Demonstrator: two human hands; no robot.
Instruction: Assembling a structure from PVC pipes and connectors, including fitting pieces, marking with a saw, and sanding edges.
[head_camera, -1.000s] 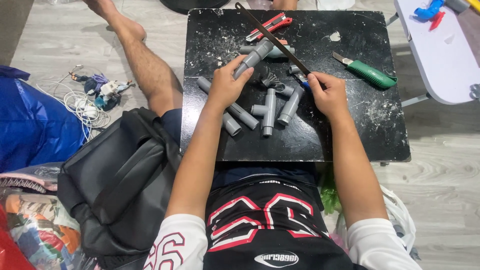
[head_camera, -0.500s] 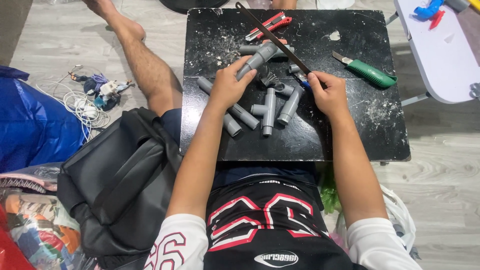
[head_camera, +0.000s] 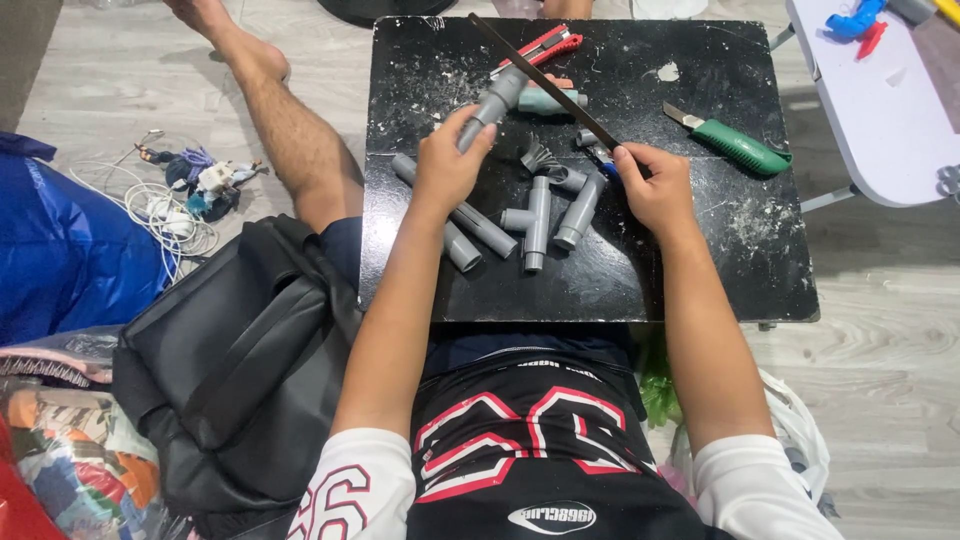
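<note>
The left hand (head_camera: 448, 165) grips a grey pipe (head_camera: 492, 105) over the black board (head_camera: 700, 270); the right hand (head_camera: 655, 185), fingers closed, holds a saw blade (head_camera: 545, 82) across it — sawing in hand, calling for a steady stroke.

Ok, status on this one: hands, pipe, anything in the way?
Left hand grips grey pipe. Right hand holds saw blade across it. Loose pipe fittings between hands.

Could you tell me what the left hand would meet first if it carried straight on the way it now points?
Probably the red utility knife: the left hand and its grey pipe piece point that way.
</note>
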